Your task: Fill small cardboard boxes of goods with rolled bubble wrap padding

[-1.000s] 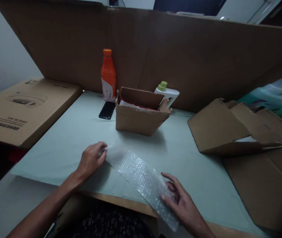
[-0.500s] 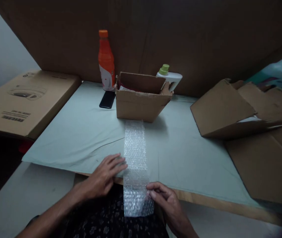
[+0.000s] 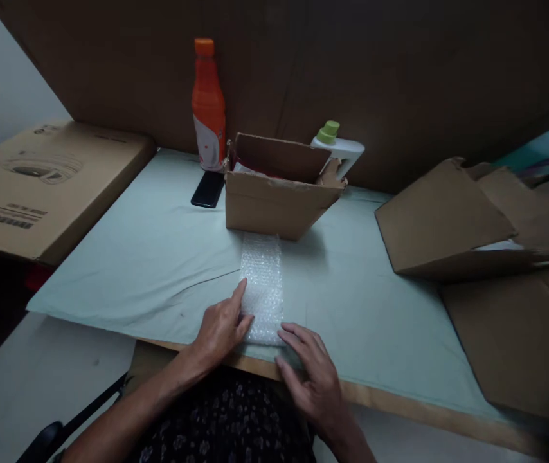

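Note:
A strip of clear bubble wrap [image 3: 262, 283] lies on the cloth-covered table, folded over at its near end so that all of it rests on the tabletop. My left hand [image 3: 221, 321] is at its left edge, index finger stretched along the wrap and thumb apart, touching it. At the near right corner, my right hand [image 3: 310, 370] has its fingers spread, the fingertips against the wrap's edge. Neither hand grips anything. The far end of the strip reaches the foot of an open cardboard box [image 3: 274, 202] with something reddish and white inside.
Behind the box stand an orange bottle [image 3: 208, 109] and a white bottle with a green cap [image 3: 337, 148]. A black phone [image 3: 207, 190] lies left of it. One flat carton [image 3: 57, 186] is at the left, open cardboard boxes [image 3: 448, 225] at the right. The table edge [image 3: 400, 399] runs close to me.
The near end of the bubble wrap, which hung over the table edge, is now folded up onto the strip. My right hand has let go of it and opened; my left moved slightly forward.

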Demonstrator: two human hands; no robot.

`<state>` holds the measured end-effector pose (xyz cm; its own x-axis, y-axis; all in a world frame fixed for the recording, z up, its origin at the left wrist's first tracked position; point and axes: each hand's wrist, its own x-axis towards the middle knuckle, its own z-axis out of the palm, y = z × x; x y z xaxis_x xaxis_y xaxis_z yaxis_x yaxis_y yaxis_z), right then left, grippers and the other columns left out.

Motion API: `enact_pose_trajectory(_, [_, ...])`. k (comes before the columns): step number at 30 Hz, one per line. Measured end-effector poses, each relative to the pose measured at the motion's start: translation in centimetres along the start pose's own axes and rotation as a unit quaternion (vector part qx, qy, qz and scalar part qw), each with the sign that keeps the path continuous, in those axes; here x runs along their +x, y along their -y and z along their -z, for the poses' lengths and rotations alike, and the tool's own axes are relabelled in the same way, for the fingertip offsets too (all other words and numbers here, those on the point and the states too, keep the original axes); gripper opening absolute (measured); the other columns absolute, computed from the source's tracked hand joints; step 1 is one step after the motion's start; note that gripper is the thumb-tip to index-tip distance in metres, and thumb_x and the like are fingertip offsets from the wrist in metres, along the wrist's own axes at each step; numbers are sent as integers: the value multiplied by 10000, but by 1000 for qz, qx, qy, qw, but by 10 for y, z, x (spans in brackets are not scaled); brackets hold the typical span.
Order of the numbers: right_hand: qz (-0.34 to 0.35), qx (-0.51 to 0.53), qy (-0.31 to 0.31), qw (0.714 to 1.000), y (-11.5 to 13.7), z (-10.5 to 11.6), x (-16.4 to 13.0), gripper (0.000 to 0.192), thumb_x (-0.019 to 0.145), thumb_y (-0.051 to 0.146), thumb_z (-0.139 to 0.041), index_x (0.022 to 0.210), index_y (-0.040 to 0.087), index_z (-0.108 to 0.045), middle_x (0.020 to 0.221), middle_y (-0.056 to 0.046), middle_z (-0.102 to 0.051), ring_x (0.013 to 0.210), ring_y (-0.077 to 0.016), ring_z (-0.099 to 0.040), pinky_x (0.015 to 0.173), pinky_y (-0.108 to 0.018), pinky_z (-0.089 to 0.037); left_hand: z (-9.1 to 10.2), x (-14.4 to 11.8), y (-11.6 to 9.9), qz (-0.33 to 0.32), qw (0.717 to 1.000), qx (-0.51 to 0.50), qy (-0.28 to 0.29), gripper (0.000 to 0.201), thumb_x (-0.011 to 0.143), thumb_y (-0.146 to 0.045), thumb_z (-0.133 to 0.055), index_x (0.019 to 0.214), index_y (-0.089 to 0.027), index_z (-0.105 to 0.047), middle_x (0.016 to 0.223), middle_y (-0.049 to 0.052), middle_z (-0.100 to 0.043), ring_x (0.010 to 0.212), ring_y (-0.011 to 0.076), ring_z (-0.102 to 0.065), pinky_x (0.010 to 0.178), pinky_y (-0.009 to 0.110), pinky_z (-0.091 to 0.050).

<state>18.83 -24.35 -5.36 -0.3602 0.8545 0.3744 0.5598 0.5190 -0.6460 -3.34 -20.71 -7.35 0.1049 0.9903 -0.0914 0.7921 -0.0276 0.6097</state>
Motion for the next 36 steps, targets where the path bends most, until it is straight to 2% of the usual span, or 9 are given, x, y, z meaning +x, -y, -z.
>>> enact_pose_trajectory(4, [79,-106,71,989,-6,-14,13,369,906,121,-589,1264,201,-629,1328,-133,-659,1230,-301,-597,936,-494,-535,2,-5,-1,-38,997,28,-60,731,895,-216,-589,1552,-157,-275,858,35,-708,746,216,-662,687,316,-519])
enact_pose_trajectory(7, [93,-111,85,986,-9,-17,21,318,939,54,-505,1163,212,-666,1238,-102,-712,1164,-268,-639,916,-463,-534,11,-20,-1,-126,981,10,-149,650,921,-255,-605,1512,-192,-340,1141,119,-676,1010,260,-639,875,403,-530])
enact_pose_trajectory(11, [69,-45,116,990,-10,-12,34,277,982,103,-469,1131,209,-677,1037,-78,-762,946,-216,-699,822,-388,-560,19,-41,-2,-209,970,-45,-112,551,922,-244,-610,1443,-199,-434,1243,122,-644,1147,273,-569,977,438,-486])
enact_pose_trajectory(13, [47,-24,122,991,-10,-9,41,245,1000,153,-473,1112,216,-682,964,-60,-765,854,-197,-704,770,-354,-567,16,-42,-2,-194,974,-59,-96,469,938,-165,-545,1402,-185,-478,1065,86,-692,982,237,-604,870,394,-510])
enact_pose_trajectory(18, [81,-101,-18,991,-8,-6,42,228,962,191,-592,1185,199,-635,1097,-103,-733,1012,-238,-674,854,-397,-534,5,-22,0,-119,985,-7,-129,404,943,-159,-522,1345,-126,-536,918,83,-674,837,245,-587,755,399,-508])
enact_pose_trajectory(23, [131,-158,62,977,-8,-15,40,304,954,154,-556,1246,189,-633,1231,-118,-710,1164,-287,-623,922,-455,-491,8,-16,2,-141,974,9,-174,383,926,-183,-570,1307,-155,-566,1184,141,-630,1095,290,-567,929,453,-487])
enact_pose_trajectory(28, [78,-60,114,989,-9,-16,48,242,995,178,-513,1192,210,-650,1022,-60,-766,890,-203,-689,809,-373,-523,15,-37,4,-206,970,-60,-118,473,941,-145,-530,1408,-187,-468,1121,97,-673,1037,247,-584,947,435,-470])
enact_pose_trajectory(33, [88,-109,24,990,-5,-7,44,283,968,198,-576,1248,177,-605,1117,-108,-724,1006,-232,-661,851,-387,-509,14,-18,6,-160,978,-46,-126,422,951,-171,-537,1370,-147,-502,983,85,-691,905,240,-600,846,413,-500])
enact_pose_trajectory(36, [108,-155,43,981,-4,-13,47,293,944,194,-596,1235,177,-623,1172,-126,-703,1058,-268,-638,883,-426,-492,14,6,9,-113,984,10,-134,396,938,-210,-564,1326,-136,-553,1029,118,-686,953,281,-599,860,460,-500])
